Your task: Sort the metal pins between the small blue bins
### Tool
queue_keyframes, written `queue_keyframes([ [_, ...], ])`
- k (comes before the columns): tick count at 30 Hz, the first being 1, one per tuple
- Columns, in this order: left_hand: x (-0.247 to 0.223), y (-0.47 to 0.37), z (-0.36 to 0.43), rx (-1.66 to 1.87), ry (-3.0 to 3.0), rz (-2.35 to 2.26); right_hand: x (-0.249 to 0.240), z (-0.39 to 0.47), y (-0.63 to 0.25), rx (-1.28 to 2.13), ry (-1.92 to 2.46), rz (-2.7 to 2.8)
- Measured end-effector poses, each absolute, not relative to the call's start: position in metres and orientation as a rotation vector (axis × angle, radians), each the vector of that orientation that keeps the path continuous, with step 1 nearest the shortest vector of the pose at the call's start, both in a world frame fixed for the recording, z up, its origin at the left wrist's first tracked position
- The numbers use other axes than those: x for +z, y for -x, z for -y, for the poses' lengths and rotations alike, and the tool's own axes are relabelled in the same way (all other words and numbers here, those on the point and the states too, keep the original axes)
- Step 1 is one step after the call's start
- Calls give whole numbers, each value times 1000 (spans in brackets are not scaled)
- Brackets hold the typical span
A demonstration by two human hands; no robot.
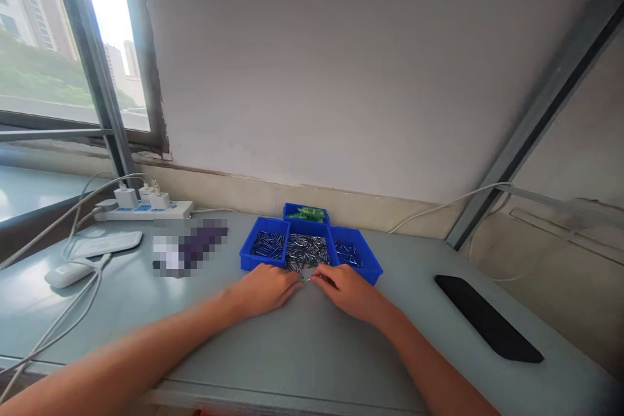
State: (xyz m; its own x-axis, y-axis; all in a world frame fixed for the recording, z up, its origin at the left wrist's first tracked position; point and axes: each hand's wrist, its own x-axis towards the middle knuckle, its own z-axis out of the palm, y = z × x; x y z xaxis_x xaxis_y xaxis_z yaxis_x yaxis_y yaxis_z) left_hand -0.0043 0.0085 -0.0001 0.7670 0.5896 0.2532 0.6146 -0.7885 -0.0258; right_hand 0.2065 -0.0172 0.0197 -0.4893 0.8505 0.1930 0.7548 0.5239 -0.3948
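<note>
My left hand (pixel 268 289) is closed in front of the left and middle blue bins, its fingertips pressed together over something hidden. Opposite it, my right hand (pixel 348 289) pinches a small shiny metal piece (pixel 309 279), too small to tell exactly. The fingertips of both hands nearly meet, low over the table. Just beyond them, the middle blue bin (pixel 308 229) holds a heap of silvery pin-like metal pieces (pixel 307 250). More such pieces lie in the left blue bin (pixel 245 257) and the right blue bin (pixel 374 266).
Behind stands a small blue bin (pixel 286 208) with green plastic packaging (pixel 308 214). On the left are a power strip (pixel 166 210), white cables, a white flat device (pixel 104 244) and a blurred-out purple item (pixel 202 244). A black flat object (pixel 487 318) lies right.
</note>
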Motion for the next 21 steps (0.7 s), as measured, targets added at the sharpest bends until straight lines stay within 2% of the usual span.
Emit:
queue_keyframes([
  [21,2,6,-8,-537,2997,740,12,15,-201,658,1189,2442],
])
